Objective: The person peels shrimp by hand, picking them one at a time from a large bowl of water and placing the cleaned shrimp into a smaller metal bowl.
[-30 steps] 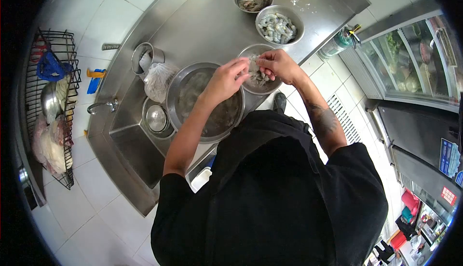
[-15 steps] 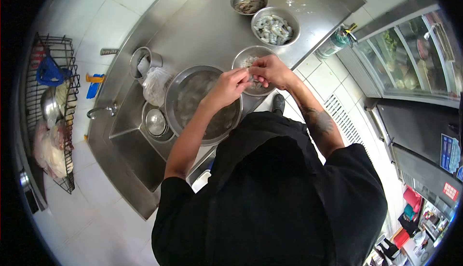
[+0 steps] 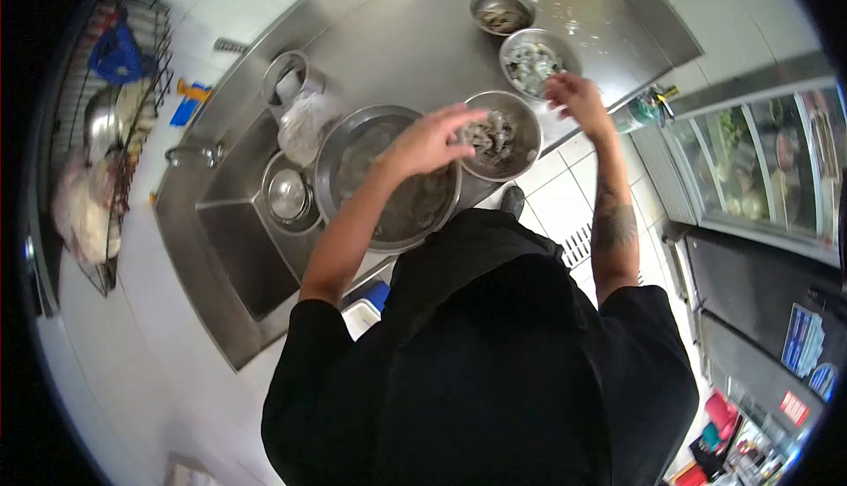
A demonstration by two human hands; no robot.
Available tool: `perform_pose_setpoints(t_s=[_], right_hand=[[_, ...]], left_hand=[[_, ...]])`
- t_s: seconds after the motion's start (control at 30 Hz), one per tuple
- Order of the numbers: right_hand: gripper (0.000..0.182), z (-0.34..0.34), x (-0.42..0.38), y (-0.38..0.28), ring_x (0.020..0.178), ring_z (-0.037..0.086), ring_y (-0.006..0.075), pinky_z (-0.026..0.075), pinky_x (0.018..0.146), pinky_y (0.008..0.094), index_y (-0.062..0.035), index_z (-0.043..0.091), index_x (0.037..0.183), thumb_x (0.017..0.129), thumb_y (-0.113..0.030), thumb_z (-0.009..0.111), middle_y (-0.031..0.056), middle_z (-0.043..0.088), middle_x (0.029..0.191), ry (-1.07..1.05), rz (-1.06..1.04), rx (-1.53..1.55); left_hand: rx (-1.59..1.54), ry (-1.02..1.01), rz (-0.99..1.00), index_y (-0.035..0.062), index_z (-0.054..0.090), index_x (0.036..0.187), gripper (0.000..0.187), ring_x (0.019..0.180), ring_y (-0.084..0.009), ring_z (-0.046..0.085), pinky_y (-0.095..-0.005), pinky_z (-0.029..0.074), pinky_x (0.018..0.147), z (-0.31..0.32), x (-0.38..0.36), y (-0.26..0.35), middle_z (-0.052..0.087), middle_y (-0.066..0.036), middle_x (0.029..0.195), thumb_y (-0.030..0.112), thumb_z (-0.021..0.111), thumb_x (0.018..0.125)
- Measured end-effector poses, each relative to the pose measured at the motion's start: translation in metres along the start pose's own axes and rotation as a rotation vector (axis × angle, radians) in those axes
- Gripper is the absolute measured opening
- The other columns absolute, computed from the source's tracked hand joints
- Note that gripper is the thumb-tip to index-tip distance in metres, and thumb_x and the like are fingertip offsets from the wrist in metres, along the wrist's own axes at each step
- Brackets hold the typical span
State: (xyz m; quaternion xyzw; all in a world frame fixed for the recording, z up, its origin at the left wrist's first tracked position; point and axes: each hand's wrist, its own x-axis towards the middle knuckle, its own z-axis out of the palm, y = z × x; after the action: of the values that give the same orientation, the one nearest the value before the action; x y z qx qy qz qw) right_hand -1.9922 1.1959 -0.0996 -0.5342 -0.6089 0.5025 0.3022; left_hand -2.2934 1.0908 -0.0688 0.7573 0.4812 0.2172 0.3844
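Observation:
My left hand (image 3: 432,140) hovers at the near-left rim of a steel bowl (image 3: 527,124), its fingers spread and nothing visible in them. Grey, crumpled pieces that look like shrimp shells (image 3: 490,138) lie in that bowl. Over the near edge of a second steel bowl (image 3: 565,48) is my right hand (image 3: 573,102), fingers loosely bent and apart. Pale peeled shrimp (image 3: 531,66) fill part of this second bowl. Under my left forearm stands a large steel basin (image 3: 325,164) with murky water and greyish shapes in it, partly hidden by the arm.
A small bowl (image 3: 529,11) with brownish pieces sits farther back on the steel counter (image 3: 397,36). Left of the basin are a plastic bag (image 3: 302,129), a steel pot (image 3: 275,80), a strainer (image 3: 287,193) and the sink (image 3: 243,257). A glass-doored fridge (image 3: 750,151) stands at right.
My hands were together over the shell bowl and have parted. The right one has moved away to the peeled-shrimp bowl; the left has opened. The camera view has shifted slightly.

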Motion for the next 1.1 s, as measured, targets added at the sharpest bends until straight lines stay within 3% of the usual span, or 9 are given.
perform_pose_setpoints(t_s=[0.13,0.23,0.37,0.53,0.67,0.73,0.9,1.0,1.1], right_hand=[[0.037,-0.021,0.020,0.029,0.068,0.065,0.0141,0.049,0.056,0.0267,0.0018,0.068,0.112,0.092,-0.029,0.063,0.0084,0.071,0.083,0.284,-0.012,-0.416],[0.030,0.001,0.003,0.028,0.065,0.067,0.0169,0.053,0.064,0.0331,0.0012,0.070,0.102,0.088,-0.026,0.065,0.0125,0.071,0.076,0.218,0.046,-0.303],[0.025,0.046,-0.013,0.022,0.072,0.070,0.0241,0.053,0.069,0.0359,-0.0012,0.071,0.100,0.087,-0.022,0.065,0.0165,0.071,0.080,0.046,-0.009,-0.320],[0.025,0.103,-0.027,-0.003,0.081,0.070,0.0342,0.053,0.074,0.0403,-0.0021,0.071,0.100,0.087,-0.022,0.064,0.0219,0.069,0.086,-0.050,-0.143,-0.387],[0.023,0.132,-0.038,-0.016,0.082,0.069,0.0352,0.053,0.074,0.0423,-0.0022,0.071,0.098,0.088,-0.021,0.063,0.0212,0.069,0.087,-0.235,-0.204,-0.370],[0.023,0.144,-0.042,-0.017,0.082,0.069,0.0348,0.053,0.074,0.0424,-0.0023,0.071,0.098,0.088,-0.021,0.062,0.0210,0.069,0.086,-0.283,-0.256,-0.331],[0.026,0.183,-0.053,-0.021,0.086,0.068,0.0352,0.053,0.076,0.0414,-0.0014,0.070,0.102,0.091,-0.024,0.060,0.0213,0.069,0.092,-0.332,-0.234,-0.191],[0.033,0.201,-0.057,-0.031,0.090,0.068,0.0308,0.052,0.078,0.0381,0.0011,0.067,0.109,0.093,-0.028,0.060,0.0209,0.070,0.098,-0.287,-0.274,-0.157],[0.036,0.213,-0.046,-0.024,0.083,0.068,0.0222,0.052,0.075,0.0334,0.0041,0.067,0.108,0.094,-0.029,0.061,0.0138,0.071,0.092,-0.400,-0.023,0.406]], left_hand=[[0.131,0.338,-0.236,0.0103,0.061,0.125,0.040,0.078,-0.0201,0.071,-0.0326,0.054,0.071,-0.027,-0.025,-0.089,0.071,-0.012,0.104,0.018,0.070,0.087],[0.247,0.148,-0.494,0.0083,0.066,0.112,0.032,0.079,-0.0259,0.071,-0.0356,0.054,0.072,-0.016,-0.054,-0.141,0.069,-0.018,0.102,0.022,0.073,0.083],[0.245,0.022,-0.571,0.0074,0.068,0.104,0.031,0.088,-0.0339,0.069,-0.0415,0.055,0.077,0.047,-0.061,-0.114,0.068,-0.021,0.102,0.028,0.074,0.081],[0.412,0.377,-0.902,0.0053,0.068,0.100,0.033,0.099,-0.0381,0.066,-0.0470,0.054,0.083,0.087,-0.051,-0.121,0.069,-0.020,0.100,0.030,0.073,0.078],[0.306,0.311,-0.885,0.0044,0.068,0.107,0.038,0.097,-0.0370,0.067,-0.0455,0.053,0.084,0.064,-0.060,-0.104,0.070,-0.020,0.100,0.030,0.072,0.079],[0.049,0.499,-0.753,0.0012,0.070,0.097,0.032,0.086,-0.0334,0.070,-0.0406,0.055,0.079,0.054,-0.073,-0.104,0.072,-0.015,0.091,0.024,0.076,0.075],[-0.413,0.864,-0.504,0.0003,0.071,0.097,0.020,0.073,-0.0088,0.065,-0.0250,0.051,0.067,0.034,-0.086,-0.072,0.070,-0.010,0.077,0.012,0.077,0.082],[-0.226,0.883,-0.427,0.0002,0.070,0.097,0.022,0.070,-0.0110,0.065,-0.0272,0.051,0.065,0.033,-0.074,-0.036,0.070,-0.011,0.078,0.014,0.077,0.082],[0.003,0.851,-0.282,-0.0007,0.069,0.097,0.015,0.067,-0.0217,0.067,-0.0325,0.051,0.063,0.032,-0.063,-0.029,0.069,-0.014,0.078,0.011,0.068,0.088]])
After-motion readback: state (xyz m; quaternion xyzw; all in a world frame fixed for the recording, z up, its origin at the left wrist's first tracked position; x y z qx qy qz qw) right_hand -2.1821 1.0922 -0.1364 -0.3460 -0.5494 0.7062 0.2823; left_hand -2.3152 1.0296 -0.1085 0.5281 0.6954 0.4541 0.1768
